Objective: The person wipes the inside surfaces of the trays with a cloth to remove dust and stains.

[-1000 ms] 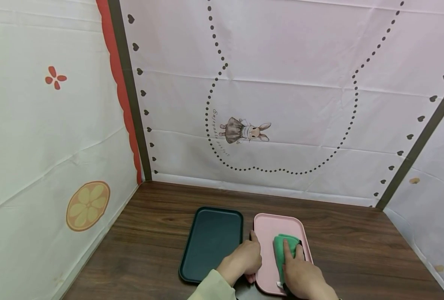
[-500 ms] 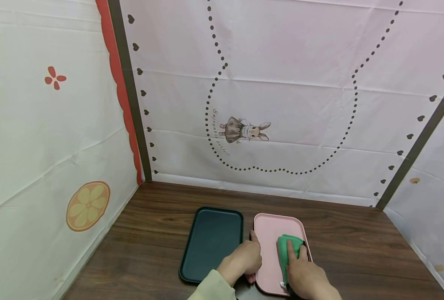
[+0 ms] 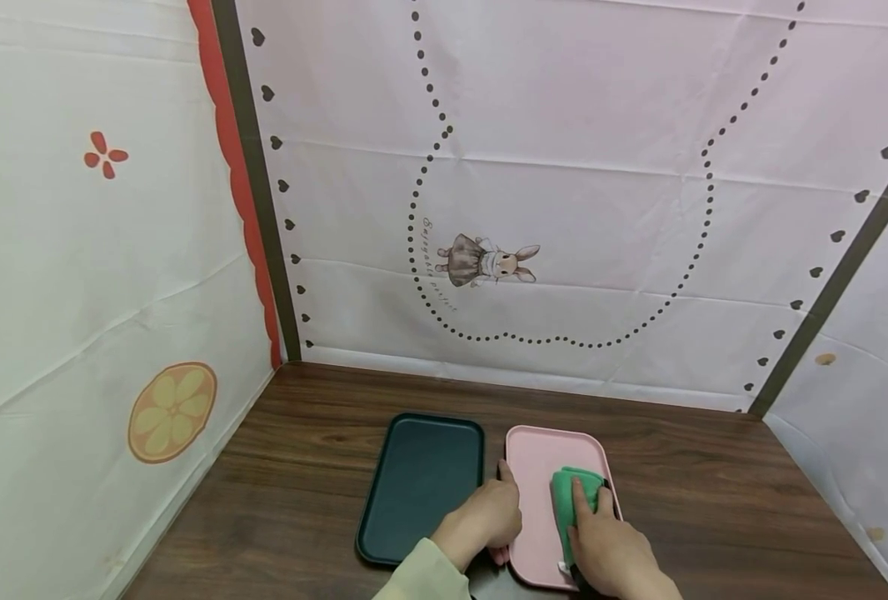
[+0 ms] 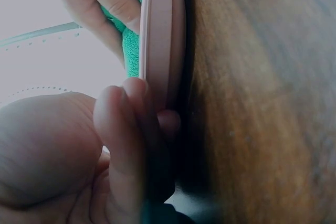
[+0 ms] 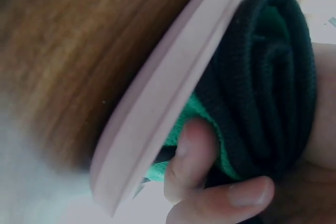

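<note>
A pink tray (image 3: 531, 533) lies on the wooden table, seen in the head view. My left hand (image 3: 489, 517) is at its left edge; the left wrist view has fingertips (image 4: 135, 88) right at the rim, one lower by the tray's side. On the tray's right half, my right hand (image 3: 615, 550) grips a folded green towel (image 3: 566, 500) with dark edging, its fingers lying over the top. Close up in the right wrist view, a thumb and finger curl by the towel's rolled dark-edged layers (image 5: 262, 87), beside the tray wall (image 5: 152, 98).
A dark green tray (image 3: 425, 487) lies just left of the pink one, near my left hand. White printed cloth walls (image 3: 564, 208) enclose the dark wooden table (image 3: 714, 483) at the back and both sides.
My right hand has slid the towel a little to the right across the pink tray, toward its right rim. The left hand and both trays stay in place.
</note>
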Action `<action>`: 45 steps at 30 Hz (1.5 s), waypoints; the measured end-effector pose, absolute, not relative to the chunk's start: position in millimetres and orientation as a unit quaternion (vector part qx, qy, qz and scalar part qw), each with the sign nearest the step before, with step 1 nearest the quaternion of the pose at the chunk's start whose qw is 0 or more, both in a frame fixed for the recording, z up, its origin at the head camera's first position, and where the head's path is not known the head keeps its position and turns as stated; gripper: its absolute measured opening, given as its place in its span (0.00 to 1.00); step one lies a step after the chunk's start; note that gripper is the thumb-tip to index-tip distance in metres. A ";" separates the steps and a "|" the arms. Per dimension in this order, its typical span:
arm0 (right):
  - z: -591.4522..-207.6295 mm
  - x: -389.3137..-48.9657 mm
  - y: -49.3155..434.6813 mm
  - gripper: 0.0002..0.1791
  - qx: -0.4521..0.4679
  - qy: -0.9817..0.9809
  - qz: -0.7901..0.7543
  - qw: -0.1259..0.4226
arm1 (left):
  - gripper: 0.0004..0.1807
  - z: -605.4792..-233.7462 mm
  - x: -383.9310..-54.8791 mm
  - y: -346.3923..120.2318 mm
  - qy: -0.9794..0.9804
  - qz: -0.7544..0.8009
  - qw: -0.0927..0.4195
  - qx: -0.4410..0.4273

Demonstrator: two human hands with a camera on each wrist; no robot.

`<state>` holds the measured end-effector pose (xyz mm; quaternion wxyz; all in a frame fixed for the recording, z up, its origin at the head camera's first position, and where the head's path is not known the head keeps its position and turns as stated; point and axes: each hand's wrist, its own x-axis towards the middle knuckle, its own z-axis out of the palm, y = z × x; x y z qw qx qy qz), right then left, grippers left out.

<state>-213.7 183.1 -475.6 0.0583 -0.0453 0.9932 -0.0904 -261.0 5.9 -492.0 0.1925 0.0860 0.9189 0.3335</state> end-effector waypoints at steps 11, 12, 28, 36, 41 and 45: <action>-476.4 -213.1 188.2 0.34 -0.039 0.988 -0.145 0.029 | 0.42 -492.7 -260.4 3.3 0.917 0.337 0.189 0.103; -476.3 -213.0 188.6 0.34 -0.039 0.988 -0.149 0.026 | 0.42 -492.5 -260.3 3.2 0.916 0.337 0.190 0.105; -465.2 -215.1 197.6 0.34 -0.049 0.983 -0.177 -0.008 | 0.42 -493.5 -258.5 4.0 0.912 0.353 0.184 0.100; -455.8 -219.2 211.0 0.34 -0.045 0.978 -0.206 0.002 | 0.42 -493.1 -258.0 3.1 0.912 0.353 0.180 0.104; -450.4 -222.8 221.4 0.33 -0.043 0.978 -0.205 -0.001 | 0.42 -492.0 -257.9 2.6 0.910 0.357 0.184 0.105; -447.0 -226.6 229.5 0.33 -0.038 0.977 -0.210 0.005 | 0.42 -491.6 -258.4 2.7 0.911 0.355 0.187 0.100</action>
